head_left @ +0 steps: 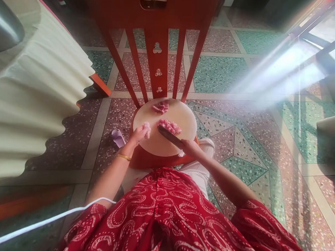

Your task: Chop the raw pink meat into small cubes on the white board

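A round pale cutting board [152,146] rests on the seat of a red wooden chair. My left hand [138,134] is closed on a pale pink piece of meat [146,129] at the board's left side. In my right hand [191,147] is the handle of a dark-bladed knife [170,136], its blade pointing to the upper left. The blade lies beside and partly in front of a pile of chopped meat [171,126] near the board's middle. Farther back on the board is a redder clump of meat [160,107].
The slatted chair back [154,65] rises behind the board. A table with a pleated cream cloth [37,96] stands at the left. A purple slipper [117,138] lies on the floor, and a white cable [50,215] crosses at lower left. Bright light falls from the right.
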Motion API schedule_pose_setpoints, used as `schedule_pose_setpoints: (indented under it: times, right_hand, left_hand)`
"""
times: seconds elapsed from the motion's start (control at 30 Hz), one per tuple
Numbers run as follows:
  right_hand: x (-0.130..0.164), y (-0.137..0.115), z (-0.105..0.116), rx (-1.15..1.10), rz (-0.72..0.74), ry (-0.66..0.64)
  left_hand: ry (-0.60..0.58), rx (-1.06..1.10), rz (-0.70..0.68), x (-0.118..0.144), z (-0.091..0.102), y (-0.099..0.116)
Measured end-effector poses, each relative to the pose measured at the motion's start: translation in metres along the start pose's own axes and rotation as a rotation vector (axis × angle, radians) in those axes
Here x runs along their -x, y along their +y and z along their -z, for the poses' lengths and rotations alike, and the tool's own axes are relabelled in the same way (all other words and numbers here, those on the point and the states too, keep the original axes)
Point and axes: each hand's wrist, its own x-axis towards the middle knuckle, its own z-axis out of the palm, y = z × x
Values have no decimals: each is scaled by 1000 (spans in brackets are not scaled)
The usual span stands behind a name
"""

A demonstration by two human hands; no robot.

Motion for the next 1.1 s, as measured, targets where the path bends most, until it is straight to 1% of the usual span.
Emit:
schedule_pose_setpoints:
  times: [0.07,0.1,0.13,0.2,0.23,0.3,0.37,0.43,0.47,0.53,0.6,0.63,0.73,0.8,0.87,1.0,1.1]
  right_hand:
    - [-3,3,3,-15,-26,35]
    - [-3,4,3,-22,-34,43]
    - [-3,5,4,-26,-40,43]
    - [-1,6,2,-29,-49,35]
    - [0,6,1,-26,-54,35]
    - [3,5,-1,-12,-63,40]
    - [6,2,-2,14,-67,48]
    - [8,-3,-2,46,-62,37]
    - [8,-7,-2,62,-57,34]
    - [8,-16,-1,89,-41,28]
    - [7,-27,-1,107,-17,33]
    - [6,-32,0,117,-4,36]
    - [5,-45,2,150,34,39]
    - [4,-49,2,174,50,18]
    - [3,-50,1,200,53,-13]
    - [0,-49,-7,246,51,-45]
    - [0,-54,-10,251,51,-69]
  left_hand:
    - [-78,117,-18,7,-9,12]
    - [-119,125,-17,11,-15,16]
    - [-157,94,-9,14,-22,17]
    - [-190,-86,12,22,-36,13]
    - [-176,-222,14,26,-41,8]
    - [-87,-521,-30,35,-46,-5]
    - [41,-767,-140,42,-45,-19]
    - [164,-881,-299,47,-40,-29]
    - [206,-881,-390,48,-39,-33]
    - [249,-813,-560,49,-41,-38]
    - [261,-737,-668,48,-50,-42]
    - [270,-719,-692,47,-56,-45]
    - [278,-713,-722,42,-72,-52]
    - [248,-714,-733,38,-73,-56]
    - [202,-702,-740,34,-68,-60]
    - [110,-669,-765,30,-50,-63]
    - [133,-656,-734,31,-46,-61]
